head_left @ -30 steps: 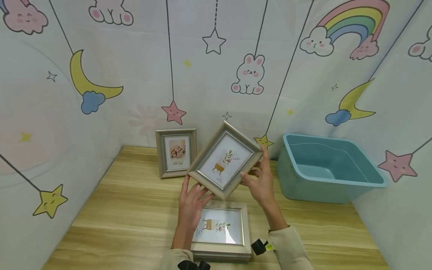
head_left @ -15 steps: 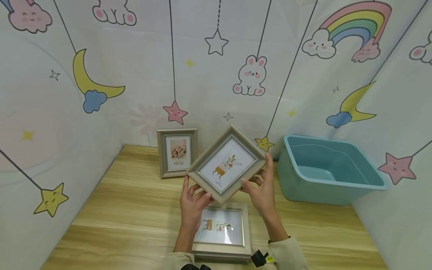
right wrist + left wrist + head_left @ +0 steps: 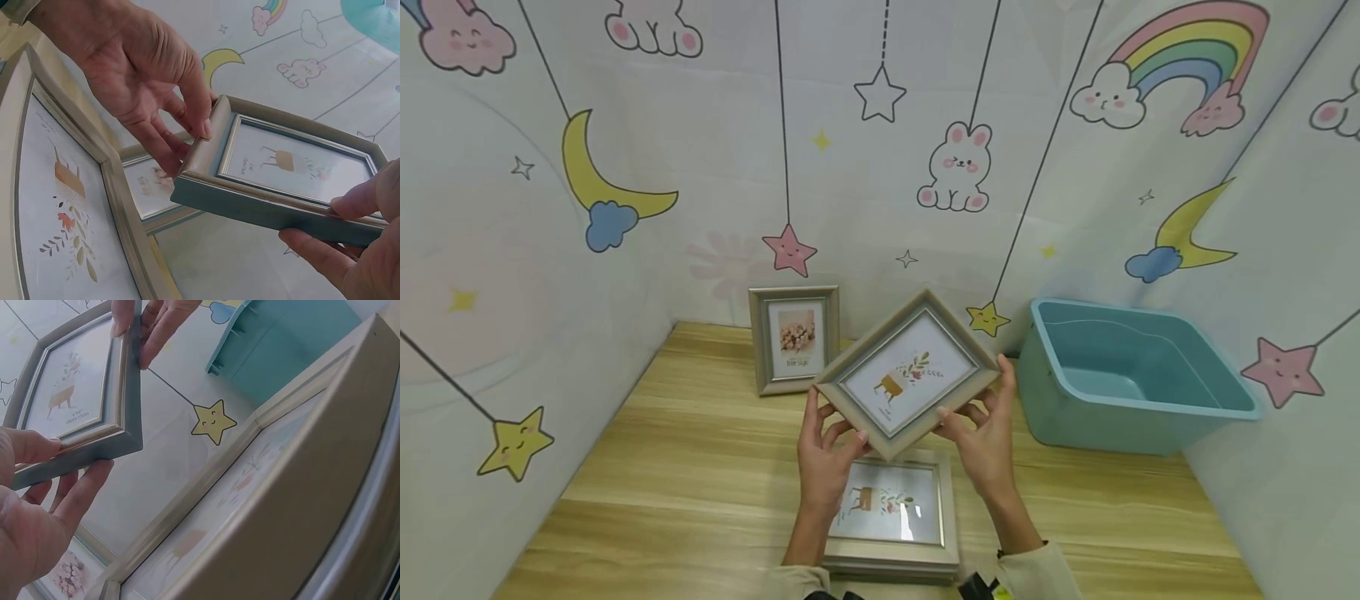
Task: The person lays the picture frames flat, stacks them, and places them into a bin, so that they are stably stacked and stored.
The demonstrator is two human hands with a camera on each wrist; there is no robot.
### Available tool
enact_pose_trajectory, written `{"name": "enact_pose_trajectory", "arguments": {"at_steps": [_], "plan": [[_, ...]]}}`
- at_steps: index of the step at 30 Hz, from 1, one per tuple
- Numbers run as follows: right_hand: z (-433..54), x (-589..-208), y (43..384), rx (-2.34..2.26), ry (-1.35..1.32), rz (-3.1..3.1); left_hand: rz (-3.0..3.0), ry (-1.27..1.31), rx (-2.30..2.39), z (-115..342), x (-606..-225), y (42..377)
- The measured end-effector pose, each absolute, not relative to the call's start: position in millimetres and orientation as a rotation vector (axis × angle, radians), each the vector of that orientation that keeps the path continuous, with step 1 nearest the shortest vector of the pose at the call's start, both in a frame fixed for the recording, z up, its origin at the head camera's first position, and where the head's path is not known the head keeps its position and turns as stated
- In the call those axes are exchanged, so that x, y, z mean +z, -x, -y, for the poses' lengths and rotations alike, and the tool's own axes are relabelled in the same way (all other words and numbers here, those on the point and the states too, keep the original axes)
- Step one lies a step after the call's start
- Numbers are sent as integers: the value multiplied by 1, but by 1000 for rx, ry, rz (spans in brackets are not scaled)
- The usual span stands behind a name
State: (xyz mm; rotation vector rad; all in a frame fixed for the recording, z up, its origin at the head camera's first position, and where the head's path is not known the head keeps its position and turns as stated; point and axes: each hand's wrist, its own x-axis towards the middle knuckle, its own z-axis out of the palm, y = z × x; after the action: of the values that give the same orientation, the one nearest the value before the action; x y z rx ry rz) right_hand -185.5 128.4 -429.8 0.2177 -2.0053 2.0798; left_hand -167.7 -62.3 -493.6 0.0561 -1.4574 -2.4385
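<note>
While our left hand [image 3: 824, 473] pinches the lower-left edge and our right hand [image 3: 987, 450] the lower-right, we hold a grey-gold, satin-smooth rectangular picture frame [image 3: 910, 373] tilted between both hands, raised above the streaky wood-grain table [image 3: 685, 475]. Nearer us lies a stack of pale-gold, shiny-fronted frames [image 3: 895, 512]; behind, at left, stands a silver-gold rectangular flower-picture frame [image 3: 796, 342]; at right, a turquoise plastic tub [image 3: 1097, 427].

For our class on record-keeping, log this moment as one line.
left hand: grips tilted frame; right hand: grips it too; near side: frame stack; far side: standing frame; right side: teal bin
</note>
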Motion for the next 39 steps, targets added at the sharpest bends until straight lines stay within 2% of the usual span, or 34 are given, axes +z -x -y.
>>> {"name": "enact_pose_trajectory", "arguments": {"at_steps": [6, 22, 34, 39], "plan": [[-131, -434, 184, 2054, -194, 1972, 1557, -15, -2377, 70, -495, 167], [-152, -438, 190, 1318, -150, 2031, 1981, 92, -1980, 98, -486, 164], [-165, -435, 181, 1207, -334, 2458, 2048, 303, -1601, 106, -475, 164], [-173, -428, 182, 1479, -376, 2612, 2066, 386, -1417, 107, -469, 161]]}}
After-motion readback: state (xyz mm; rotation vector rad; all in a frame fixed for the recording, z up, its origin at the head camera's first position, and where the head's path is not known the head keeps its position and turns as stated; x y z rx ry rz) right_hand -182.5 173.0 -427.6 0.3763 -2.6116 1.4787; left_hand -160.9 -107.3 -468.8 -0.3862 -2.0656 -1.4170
